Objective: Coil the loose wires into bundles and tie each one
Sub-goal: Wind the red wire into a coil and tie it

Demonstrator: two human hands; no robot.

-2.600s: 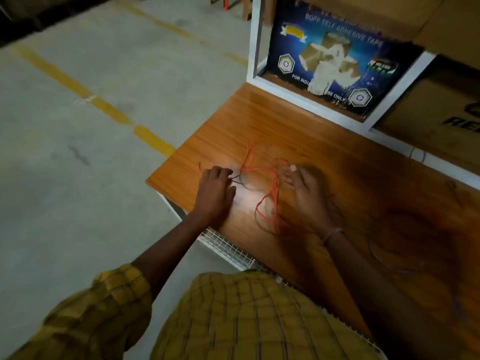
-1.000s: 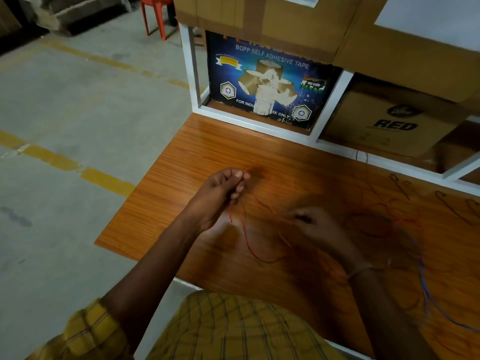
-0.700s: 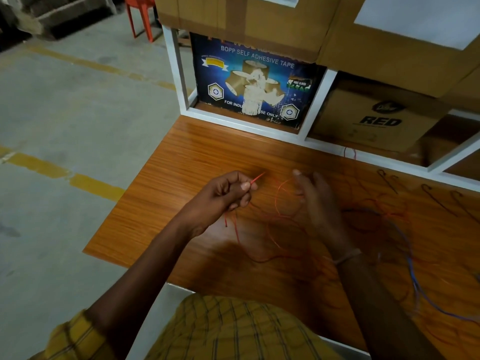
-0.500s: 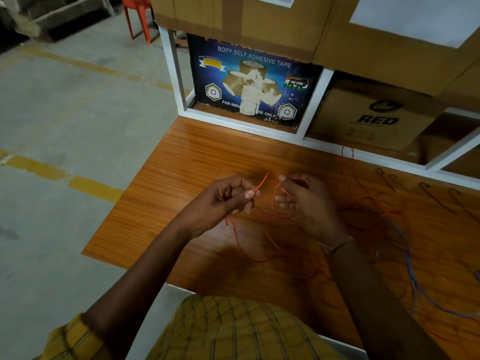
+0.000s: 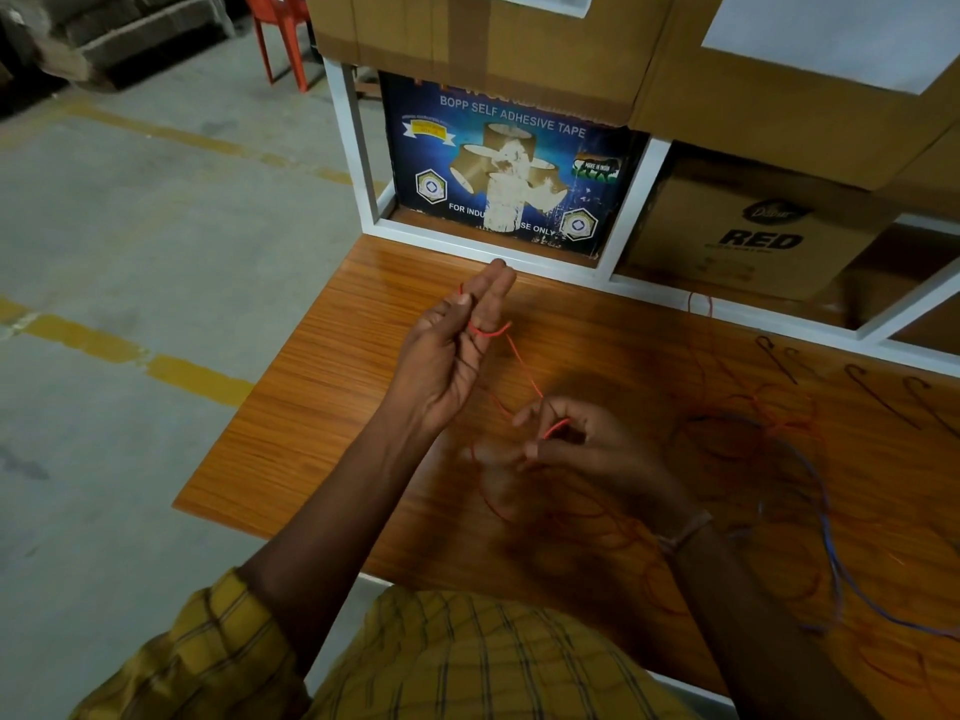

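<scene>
A thin red wire [image 5: 524, 368] runs between my two hands above the wooden table [image 5: 332, 407]. My left hand [image 5: 447, 356] is raised with two fingers straight up; the wire loops once around them and the thumb pins its end. My right hand [image 5: 576, 449], lower and to the right, pinches the same wire between thumb and fingers. More of the red wire trails in loose loops under my right wrist. A tangle of red wires [image 5: 769, 423] and a blue wire [image 5: 826, 532] lies on the table at the right.
White shelf frame [image 5: 519, 249] borders the table's far edge, holding a blue adhesive-tape box [image 5: 498, 168] and a brown carton [image 5: 753, 236]. Several dark hooked wire pieces [image 5: 779, 358] lie near the frame. The table's left edge drops to concrete floor [image 5: 130, 304].
My left hand has risen and straightened two fingers, with the red wire now wrapped around them. My right hand has dropped down and right, drawing the wire taut.
</scene>
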